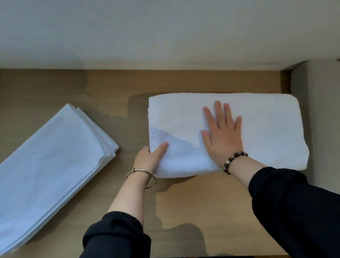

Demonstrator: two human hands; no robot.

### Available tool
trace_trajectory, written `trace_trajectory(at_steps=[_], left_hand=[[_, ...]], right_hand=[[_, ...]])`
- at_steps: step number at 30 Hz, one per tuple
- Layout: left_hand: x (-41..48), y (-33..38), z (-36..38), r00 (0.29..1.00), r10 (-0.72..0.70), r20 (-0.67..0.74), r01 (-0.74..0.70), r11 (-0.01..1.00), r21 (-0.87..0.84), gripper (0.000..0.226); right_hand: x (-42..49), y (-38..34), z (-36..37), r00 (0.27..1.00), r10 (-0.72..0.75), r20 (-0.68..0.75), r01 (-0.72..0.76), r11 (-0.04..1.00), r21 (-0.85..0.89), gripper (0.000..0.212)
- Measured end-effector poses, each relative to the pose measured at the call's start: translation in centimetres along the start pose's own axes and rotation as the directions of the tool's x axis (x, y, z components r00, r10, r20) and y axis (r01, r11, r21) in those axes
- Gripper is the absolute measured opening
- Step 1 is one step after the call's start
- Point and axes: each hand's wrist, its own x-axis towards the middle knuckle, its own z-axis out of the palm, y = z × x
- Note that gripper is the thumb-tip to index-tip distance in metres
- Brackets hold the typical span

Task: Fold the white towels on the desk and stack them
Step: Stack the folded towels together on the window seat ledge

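Fingers (219, 111) of the right hand (223, 137) are lying flat, pressing the folded towel (268, 125) at the desk's (200, 205) right end. The left hand (150, 158) is gripping its near-left corner, and thinner towels (36, 175) are lying stacked at the desk's left.

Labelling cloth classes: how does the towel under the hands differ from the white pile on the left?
Thickness: the towel under the hands is thick, round-edged; the left pile is thin flat layers. Pose: the towel lies roughly square to the desk; the pile lies diagonally. Contact: the left hand grips the towel's edge, the right hand presses flat on it; the pile is untouched. Both are white and folded.
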Motion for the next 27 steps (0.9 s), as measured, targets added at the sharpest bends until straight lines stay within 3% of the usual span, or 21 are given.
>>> trace_trajectory(at_steps=[4, 8, 13, 18, 21, 23, 27], left_hand=[[-0.8, 0.3, 0.1, 0.998, 0.052, 0.04, -0.043, 0.98, -0.195, 0.037], [-0.5, -1.4, 0.3, 0.996, 0.063, 0.067, -0.043, 0.963, -0.266, 0.025], [1.2, -2.2, 0.6, 0.988, 0.112, 0.108, -0.096, 0.984, -0.147, 0.039], [2.2, -2.6, 0.5, 0.981, 0.195, 0.006, -0.191, 0.956, 0.223, 0.067], [1.1, -2.9, -1.0, 0.968, 0.249, 0.043, -0.252, 0.965, 0.073, 0.069], [-0.3, -3.6, -2.5, 0.964, 0.263, -0.031, -0.261, 0.964, 0.056, 0.062], [-2.2, -6.7, -7.9, 0.897, 0.281, -0.342, -0.288, 0.957, 0.031, 0.03]], right_hand=[[0.4, 0.0, 0.2, 0.999, 0.011, -0.036, -0.011, 1.0, 0.015, 0.062], [0.1, -0.1, 0.6, 1.0, -0.004, -0.024, 0.004, 1.0, -0.026, 0.065], [0.5, -1.6, 1.0, 0.998, -0.013, -0.06, 0.008, 0.997, -0.073, 0.066], [1.3, -2.8, 1.1, 1.0, 0.023, -0.021, -0.026, 0.986, -0.164, 0.068], [0.8, -4.3, -0.1, 0.999, -0.026, -0.021, 0.025, 0.997, -0.078, 0.067], [0.2, -6.7, -0.7, 0.988, -0.151, -0.019, 0.15, 0.987, -0.048, 0.062], [0.1, -14.2, -1.4, 0.939, -0.339, -0.067, 0.345, 0.93, 0.126, 0.056]])
